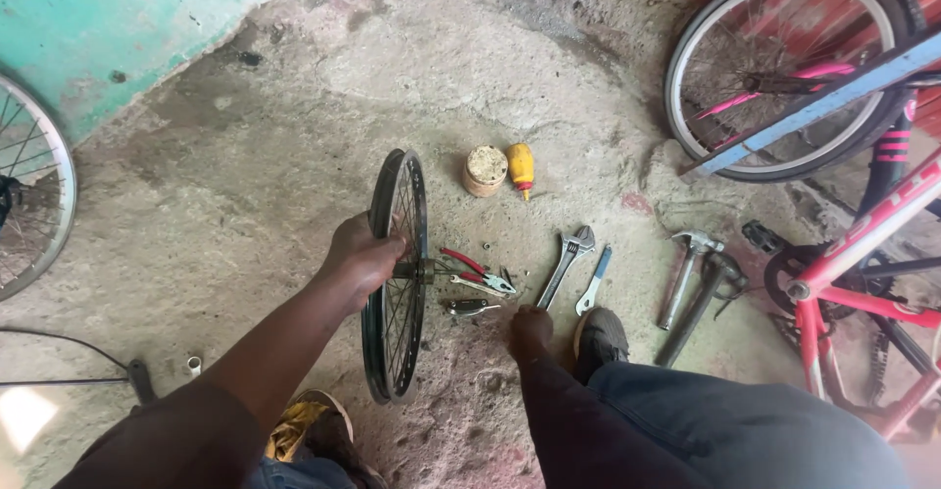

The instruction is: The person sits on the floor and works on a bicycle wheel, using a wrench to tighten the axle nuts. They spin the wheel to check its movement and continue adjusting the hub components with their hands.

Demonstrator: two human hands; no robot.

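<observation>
A black bicycle rim with spokes [395, 352] stands upright on the concrete floor. My left hand [360, 254] grips it at the hub, holding it on edge. My right hand [529, 332] reaches down to the floor near the handle end of an adjustable wrench [567, 262]; whether it touches the wrench is unclear. Red-handled pliers [477, 271] lie just right of the hub, with a small metal tool [469, 307] below them.
A blue-handled spanner [592, 283], a hammer [686, 271] and another dark tool [708, 298] lie on the floor. A round tin [485, 170] and a yellow bottle [520, 168] sit behind. A red bicycle frame [863, 244] and wheel [784, 68] stand right; another wheel [29, 185] left.
</observation>
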